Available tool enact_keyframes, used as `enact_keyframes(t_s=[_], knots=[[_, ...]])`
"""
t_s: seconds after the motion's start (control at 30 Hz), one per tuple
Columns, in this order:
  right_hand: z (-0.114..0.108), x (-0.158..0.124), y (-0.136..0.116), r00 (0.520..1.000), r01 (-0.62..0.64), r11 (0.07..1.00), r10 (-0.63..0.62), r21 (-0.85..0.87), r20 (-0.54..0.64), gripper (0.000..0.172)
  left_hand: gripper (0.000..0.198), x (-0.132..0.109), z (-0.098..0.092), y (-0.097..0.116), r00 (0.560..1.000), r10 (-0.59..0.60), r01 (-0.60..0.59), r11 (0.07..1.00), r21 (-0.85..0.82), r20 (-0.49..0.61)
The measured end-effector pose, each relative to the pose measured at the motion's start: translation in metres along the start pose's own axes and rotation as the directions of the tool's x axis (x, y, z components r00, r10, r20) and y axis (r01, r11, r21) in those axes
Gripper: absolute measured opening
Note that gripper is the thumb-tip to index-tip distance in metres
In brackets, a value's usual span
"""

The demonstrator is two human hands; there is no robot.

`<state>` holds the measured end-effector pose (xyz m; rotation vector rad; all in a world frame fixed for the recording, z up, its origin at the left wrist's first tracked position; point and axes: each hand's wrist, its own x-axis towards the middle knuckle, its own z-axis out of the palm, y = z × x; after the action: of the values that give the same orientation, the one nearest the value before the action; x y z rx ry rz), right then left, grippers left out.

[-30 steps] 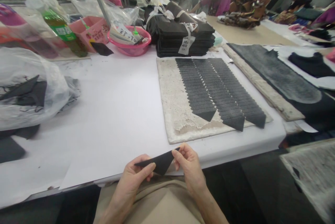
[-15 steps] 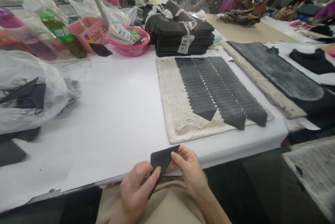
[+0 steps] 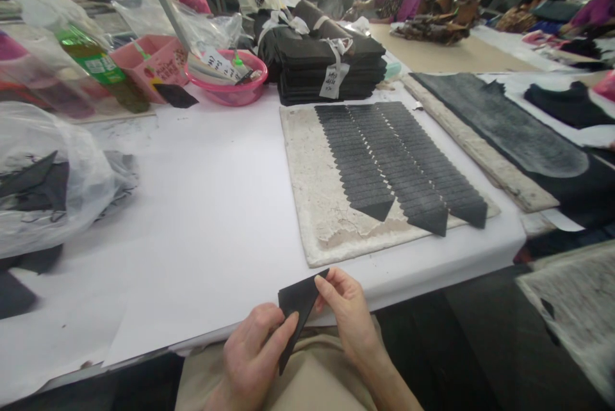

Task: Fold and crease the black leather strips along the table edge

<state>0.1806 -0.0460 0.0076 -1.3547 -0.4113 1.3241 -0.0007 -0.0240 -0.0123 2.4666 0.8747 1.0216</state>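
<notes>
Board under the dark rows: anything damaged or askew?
Yes. The board has a ragged, peeled-looking patch near its front edge, showing browner material. The middle row and right row poke past that edge; the left row stops short.

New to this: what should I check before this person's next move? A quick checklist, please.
1. Left hand on the black piece: ok, holding it.
2. Right hand on it: ok, pinching the upper corner.
3. Bare space on the board: ok, along its left side.
4. Right row within the board: not ok, its tip overhangs the front edge.
5. Black piece's far face: cannot tell, hidden.
</notes>
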Motion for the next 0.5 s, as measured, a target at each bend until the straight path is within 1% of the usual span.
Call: enact_keyframes(t_s=[0.13, 0.23, 0.4, 0.5], knots=[[-0.0018, 0.0007, 0.0013, 1.000, 0.005, 1.000, -0.005, -0.002, -0.008, 0.033, 0.025, -0.0019, 0.0026, -0.0008, 1.000, -0.029, 0.029, 0.999, -0.031, 0.010], [-0.0037, 0.0005, 0.0021, 1.000, 0.016, 0.999, -0.017, -0.030, -0.014, 0.033, 0.029, -0.0041, 0.0039, -0.0025, 0.998, -0.041, 0.043, 0.999, -0.030, 0.040], [-0.0051, 0.0001, 0.0012, 0.999, 0.040, 0.997, -0.041, -0.066, -0.009, 0.032, 0.035, -0.0054, 0.0026, -0.0060, 0.996, -0.062, 0.064, 0.997, -0.032, 0.070], [-0.0045, -0.0003, 0.0001, 0.999, 0.038, 0.998, -0.039, -0.058, -0.006, 0.032, 0.037, -0.0026, 0.0011, -0.0071, 0.996, -0.072, 0.075, 0.995, -0.072, 0.044]])
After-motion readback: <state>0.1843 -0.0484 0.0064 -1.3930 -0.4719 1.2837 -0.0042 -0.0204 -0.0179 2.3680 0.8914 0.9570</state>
